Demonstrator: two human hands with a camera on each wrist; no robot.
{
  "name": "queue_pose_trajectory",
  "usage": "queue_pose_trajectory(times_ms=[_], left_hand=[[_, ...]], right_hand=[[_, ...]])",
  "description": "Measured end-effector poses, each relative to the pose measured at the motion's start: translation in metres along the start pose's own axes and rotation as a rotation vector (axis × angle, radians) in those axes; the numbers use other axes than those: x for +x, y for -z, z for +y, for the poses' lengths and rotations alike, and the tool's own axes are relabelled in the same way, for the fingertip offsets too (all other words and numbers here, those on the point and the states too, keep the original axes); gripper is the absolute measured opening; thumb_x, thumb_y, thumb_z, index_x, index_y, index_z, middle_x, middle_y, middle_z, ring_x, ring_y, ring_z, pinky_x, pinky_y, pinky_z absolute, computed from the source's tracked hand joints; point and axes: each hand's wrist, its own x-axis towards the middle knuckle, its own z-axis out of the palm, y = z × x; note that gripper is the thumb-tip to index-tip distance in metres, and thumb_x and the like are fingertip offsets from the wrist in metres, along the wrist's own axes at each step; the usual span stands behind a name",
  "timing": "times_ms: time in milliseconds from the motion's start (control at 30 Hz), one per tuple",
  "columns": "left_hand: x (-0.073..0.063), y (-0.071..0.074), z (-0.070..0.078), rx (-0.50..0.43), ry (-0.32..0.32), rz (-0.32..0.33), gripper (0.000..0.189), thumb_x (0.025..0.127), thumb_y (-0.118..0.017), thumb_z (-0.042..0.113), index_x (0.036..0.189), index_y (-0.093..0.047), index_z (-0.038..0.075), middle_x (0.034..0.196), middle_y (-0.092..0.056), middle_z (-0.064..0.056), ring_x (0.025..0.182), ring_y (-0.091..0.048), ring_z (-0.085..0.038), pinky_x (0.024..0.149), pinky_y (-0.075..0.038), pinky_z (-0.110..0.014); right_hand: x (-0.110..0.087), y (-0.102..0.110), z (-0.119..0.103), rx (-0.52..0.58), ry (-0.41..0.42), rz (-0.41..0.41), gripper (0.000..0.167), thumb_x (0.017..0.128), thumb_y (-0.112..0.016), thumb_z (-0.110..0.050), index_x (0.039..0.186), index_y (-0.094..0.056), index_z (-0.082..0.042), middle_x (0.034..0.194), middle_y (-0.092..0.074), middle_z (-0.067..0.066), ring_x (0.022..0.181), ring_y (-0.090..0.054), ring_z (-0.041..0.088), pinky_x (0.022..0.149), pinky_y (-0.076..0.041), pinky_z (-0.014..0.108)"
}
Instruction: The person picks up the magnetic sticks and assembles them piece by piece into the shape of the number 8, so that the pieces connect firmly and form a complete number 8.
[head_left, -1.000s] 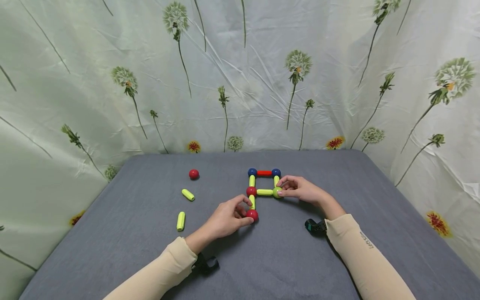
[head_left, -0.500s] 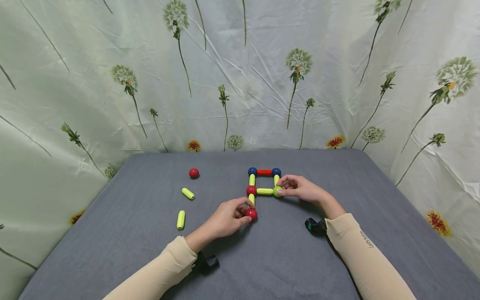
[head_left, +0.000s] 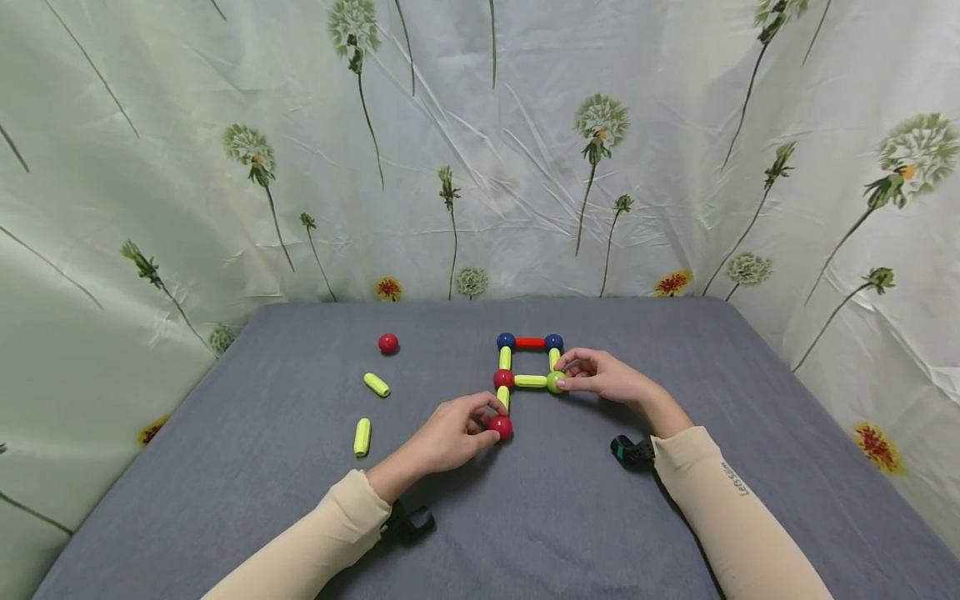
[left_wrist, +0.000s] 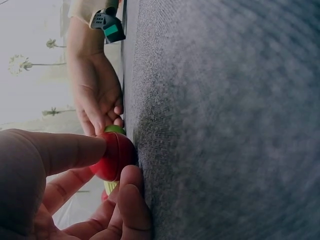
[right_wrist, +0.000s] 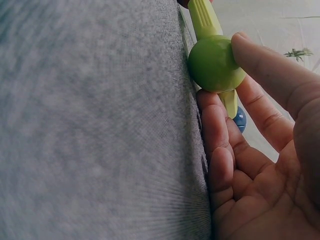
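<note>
My left hand (head_left: 453,432) pinches a red ball (head_left: 501,427) between thumb and fingers at the near end of a magnetic ball-and-rod figure. A yellow-green rod (head_left: 503,399) runs from that ball to a second red ball (head_left: 503,379), a corner of a four-sided frame. At the frame's near right corner, the thumb and fingers of my right hand (head_left: 607,381) pinch a green ball (right_wrist: 215,64). Two blue balls (head_left: 553,342) joined by a red rod (head_left: 530,342) form the far side. Yellow-green rods make up the other sides, the right one partly hidden by my fingers.
Left of the figure lie a loose red ball (head_left: 387,343) and two loose yellow-green rods (head_left: 377,384), one nearer the front. A grey cloth covers the table (head_left: 600,533). Behind it hangs a flower-printed curtain (head_left: 510,208).
The near red ball and my left hand have shifted slightly left, and the rod behind the ball slants a little more. My right hand stays on the green ball.
</note>
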Motion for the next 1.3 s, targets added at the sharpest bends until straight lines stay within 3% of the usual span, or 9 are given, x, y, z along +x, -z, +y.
queue_pose_trajectory(times_ms=[433,800,933,1100,1300], left_hand=[[-0.012,0.003,-0.005,0.032,-0.006,-0.005,0.036,0.087,-0.067,0.023,0.119,-0.055,0.034,0.105,-0.06,0.005,0.072,-0.059,-0.008,0.06,-0.049,-0.024],[-0.024,0.004,-0.009,0.053,-0.068,-0.007,0.046,0.087,-0.066,0.022,0.127,-0.051,0.038,0.112,-0.059,0.005,0.081,-0.057,-0.006,0.07,-0.047,-0.022],[-0.027,0.004,-0.009,0.034,-0.061,-0.016,0.048,0.086,-0.068,0.025,0.128,-0.051,0.038,0.113,-0.058,0.005,0.082,-0.057,-0.006,0.067,-0.047,-0.022],[-0.029,0.006,-0.009,0.023,-0.054,-0.022,0.048,0.086,-0.068,0.027,0.129,-0.05,0.038,0.114,-0.058,0.004,0.081,-0.057,-0.005,0.064,-0.048,-0.021],[-0.03,0.006,-0.007,0.052,-0.069,-0.027,0.048,0.086,-0.067,0.027,0.129,-0.05,0.039,0.113,-0.058,0.004,0.08,-0.057,-0.003,0.067,-0.045,-0.022]], right_hand=[[0.002,-0.002,0.0,-0.02,-0.021,0.002,0.041,0.083,-0.069,-0.038,0.114,-0.057,-0.015,0.1,-0.062,0.005,0.091,-0.055,0.018,0.073,-0.043,0.029],[0.005,0.004,-0.008,-0.089,-0.065,-0.013,0.04,0.086,-0.065,-0.042,0.114,-0.057,-0.015,0.108,-0.064,0.008,0.091,-0.058,0.021,0.071,-0.046,0.03],[0.009,0.006,-0.017,-0.116,-0.073,0.008,0.036,0.087,-0.064,-0.04,0.113,-0.059,-0.015,0.105,-0.063,0.008,0.088,-0.058,0.023,0.067,-0.047,0.031],[0.02,0.009,-0.037,-0.16,-0.056,0.028,0.031,0.087,-0.064,-0.04,0.109,-0.062,-0.018,0.099,-0.061,0.012,0.088,-0.055,0.028,0.072,-0.046,0.035],[0.04,0.009,-0.066,-0.176,-0.012,-0.032,0.037,0.086,-0.064,-0.044,0.113,-0.06,-0.018,0.103,-0.063,0.015,0.094,-0.055,0.033,0.078,-0.047,0.041]])
